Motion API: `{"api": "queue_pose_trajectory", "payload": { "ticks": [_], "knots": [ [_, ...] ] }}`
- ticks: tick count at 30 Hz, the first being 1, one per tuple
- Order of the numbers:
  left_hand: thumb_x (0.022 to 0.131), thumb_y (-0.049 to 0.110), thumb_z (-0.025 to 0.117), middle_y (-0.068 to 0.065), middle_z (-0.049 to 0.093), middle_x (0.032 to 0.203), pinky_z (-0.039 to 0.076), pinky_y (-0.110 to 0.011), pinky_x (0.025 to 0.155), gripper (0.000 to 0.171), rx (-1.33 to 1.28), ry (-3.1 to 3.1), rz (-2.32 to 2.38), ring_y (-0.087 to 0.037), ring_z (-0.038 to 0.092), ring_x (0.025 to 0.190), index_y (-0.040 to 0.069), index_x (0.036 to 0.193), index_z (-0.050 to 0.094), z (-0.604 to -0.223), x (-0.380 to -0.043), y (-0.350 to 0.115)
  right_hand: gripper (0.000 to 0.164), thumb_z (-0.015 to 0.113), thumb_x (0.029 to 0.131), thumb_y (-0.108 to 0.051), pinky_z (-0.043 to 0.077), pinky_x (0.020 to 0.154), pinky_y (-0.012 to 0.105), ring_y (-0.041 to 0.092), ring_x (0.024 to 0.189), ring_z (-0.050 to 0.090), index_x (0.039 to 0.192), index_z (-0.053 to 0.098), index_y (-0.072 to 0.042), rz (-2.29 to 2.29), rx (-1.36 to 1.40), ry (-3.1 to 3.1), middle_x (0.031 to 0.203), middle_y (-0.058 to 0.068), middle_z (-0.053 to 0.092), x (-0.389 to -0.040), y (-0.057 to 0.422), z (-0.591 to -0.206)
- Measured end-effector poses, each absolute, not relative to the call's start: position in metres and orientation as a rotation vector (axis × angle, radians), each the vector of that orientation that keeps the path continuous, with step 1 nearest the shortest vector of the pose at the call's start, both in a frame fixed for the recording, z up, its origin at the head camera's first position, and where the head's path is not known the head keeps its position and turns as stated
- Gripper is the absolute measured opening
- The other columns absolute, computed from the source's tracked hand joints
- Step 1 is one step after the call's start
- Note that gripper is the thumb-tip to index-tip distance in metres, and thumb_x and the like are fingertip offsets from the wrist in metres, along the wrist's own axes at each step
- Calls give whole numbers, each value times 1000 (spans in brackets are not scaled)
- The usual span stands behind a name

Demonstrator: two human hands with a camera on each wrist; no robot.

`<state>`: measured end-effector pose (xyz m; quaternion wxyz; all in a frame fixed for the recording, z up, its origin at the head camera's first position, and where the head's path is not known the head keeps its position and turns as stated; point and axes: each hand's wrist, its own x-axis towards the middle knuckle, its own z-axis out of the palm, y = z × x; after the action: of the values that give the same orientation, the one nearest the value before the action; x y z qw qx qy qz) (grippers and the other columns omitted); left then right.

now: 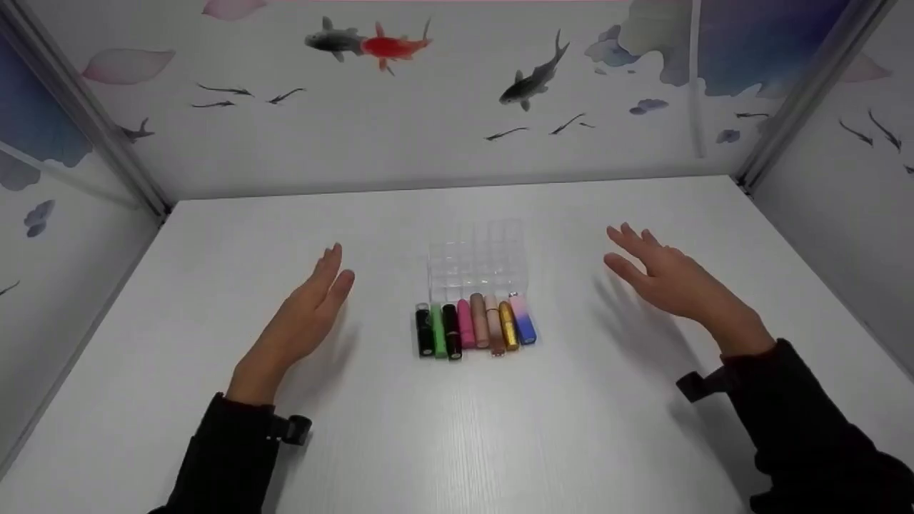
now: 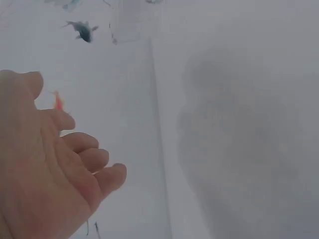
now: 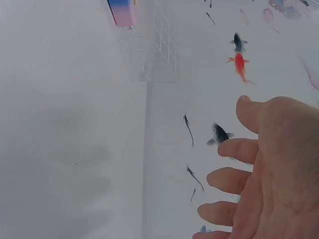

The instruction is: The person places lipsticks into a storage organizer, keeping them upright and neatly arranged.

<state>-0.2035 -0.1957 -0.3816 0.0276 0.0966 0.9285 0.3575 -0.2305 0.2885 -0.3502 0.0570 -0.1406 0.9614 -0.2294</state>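
Observation:
Several lipstick tubes lie side by side in a row on the white table: a black tube with a clear end (image 1: pixel 425 332), a green one (image 1: pixel 438 330), another black one (image 1: pixel 452 332), a pink one (image 1: pixel 465 323), a rose-brown one (image 1: pixel 480 321), a pale pink and brown one (image 1: pixel 494 325), a gold one (image 1: pixel 508 326) and a pink-and-blue one (image 1: pixel 523 320). Just behind them stands a clear plastic organizer (image 1: pixel 478 260) with a grid of compartments. My left hand (image 1: pixel 300 318) hovers left of the row, fingers extended and holding nothing. To the right, my right hand (image 1: pixel 668 278) is likewise raised, empty, fingers spread.
White panels (image 1: pixel 428 143) printed with fish and petals enclose the back and sides of the table (image 1: pixel 457 442). Metal posts (image 1: pixel 807 93) rise at the rear corners. A dark strap mount (image 1: pixel 289 430) sits on each black sleeve. Both hands cast shadows on the tabletop.

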Motion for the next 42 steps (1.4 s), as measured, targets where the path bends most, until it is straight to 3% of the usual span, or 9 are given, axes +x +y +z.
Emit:
{"api": "queue_pose_trajectory", "payload": {
  "ticks": [1,5,10,16,21,29,35,42],
  "knots": [
    [97,61,19,5,6,159,12,-44,118,68,301,2847,1191,-13,6,147,22,152,7,-381,-206,-191,67,36,95,-58,18,111,60,37,140,26,150,24,-21,-708,-440,2937,157,11,20,-233,286,-351],
    [95,62,27,6,22,156,19,-39,117,70,275,2746,1453,-11,19,144,20,151,20,-378,-218,-169,62,43,95,-53,39,101,55,36,122,51,144,39,-15,-823,-474,2985,144,14,44,-242,273,-356],
    [91,64,37,1,27,155,33,-36,111,76,237,2526,1686,-13,31,140,18,150,24,-378,-240,-142,51,50,93,-52,51,86,47,26,107,63,129,56,-16,-967,-371,2971,118,8,66,-255,254,-364],
    [88,65,45,-1,29,154,36,-34,109,82,96,2418,1718,-14,33,139,15,150,23,-389,-256,-121,60,54,87,-57,55,83,35,25,106,65,130,54,-15,-1234,-244,2745,122,9,63,-269,228,-376],
    [91,55,50,-2,30,154,32,-38,111,75,1,2469,1594,-18,31,141,15,150,24,-395,-256,-116,58,59,90,-43,55,81,33,27,108,64,136,47,-10,-1387,-177,2561,126,14,58,-276,204,-384],
    [95,39,52,-4,33,153,29,-36,113,65,82,2487,1601,-17,32,140,11,148,28,-407,-256,-103,49,65,90,-24,56,76,31,25,108,63,134,50,-9,-1422,-124,2467,126,8,57,-277,180,-388],
    [97,24,51,-7,34,152,30,-34,113,57,128,2469,1618,-17,34,139,6,147,30,-412,-259,-95,49,66,89,-23,56,77,30,21,107,63,134,51,-11,-1342,-108,2503,128,8,58,-275,180,-393],
    [97,20,50,-5,34,152,29,-34,113,54,136,2470,1580,-14,33,139,8,146,31,-412,-264,-90,48,66,89,-21,56,77,31,21,103,65,133,52,-12,-1324,-83,2537,124,8,61,-275,183,-398]
  ]
}}
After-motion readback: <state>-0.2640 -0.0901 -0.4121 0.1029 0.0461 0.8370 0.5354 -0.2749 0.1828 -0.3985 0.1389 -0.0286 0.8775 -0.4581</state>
